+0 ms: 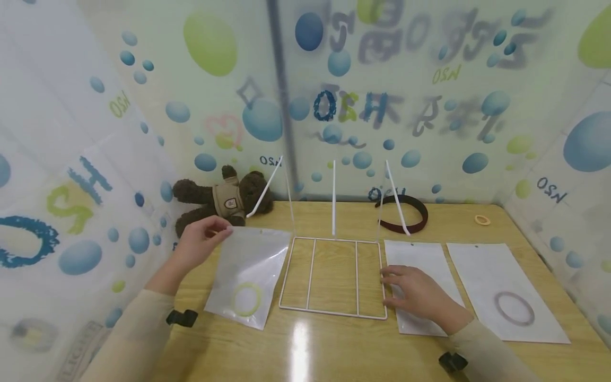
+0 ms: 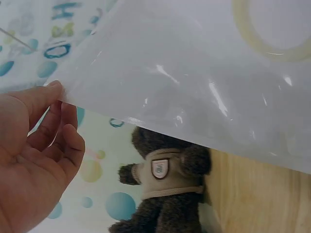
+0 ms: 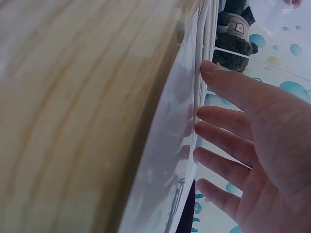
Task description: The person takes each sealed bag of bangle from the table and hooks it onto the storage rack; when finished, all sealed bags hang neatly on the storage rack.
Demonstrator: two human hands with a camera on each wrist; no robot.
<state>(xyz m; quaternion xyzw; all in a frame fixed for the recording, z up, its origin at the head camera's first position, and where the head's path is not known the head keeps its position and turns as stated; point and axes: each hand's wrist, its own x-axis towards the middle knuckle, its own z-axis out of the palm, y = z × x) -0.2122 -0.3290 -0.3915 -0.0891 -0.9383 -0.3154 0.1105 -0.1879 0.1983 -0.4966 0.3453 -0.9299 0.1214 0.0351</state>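
My left hand (image 1: 198, 244) pinches the upper left corner of a translucent plastic bag (image 1: 253, 252) between thumb and fingertips. A pale yellow bangle (image 2: 277, 54) shows inside that bag, at its lower end in the head view. Beside it stands a white wire rack (image 1: 357, 276) with a ladder-like base and three slanting prongs. My right hand (image 1: 422, 292) has its fingers extended, fingertips right at the rack's right side bar. Under this hand lies a second white bag (image 1: 415, 257), partly hidden. Farther right is a third bag (image 1: 491, 270) with a mauve bangle (image 1: 497, 305).
A brown teddy bear (image 1: 202, 195) in a beige top lies at the back left. Behind the rack, a dark headband (image 1: 421, 209) lies on the wooden table (image 1: 229, 353), with a small beige ring (image 1: 482, 219) at the back right. Printed sheeting (image 1: 215, 106) encloses the table.
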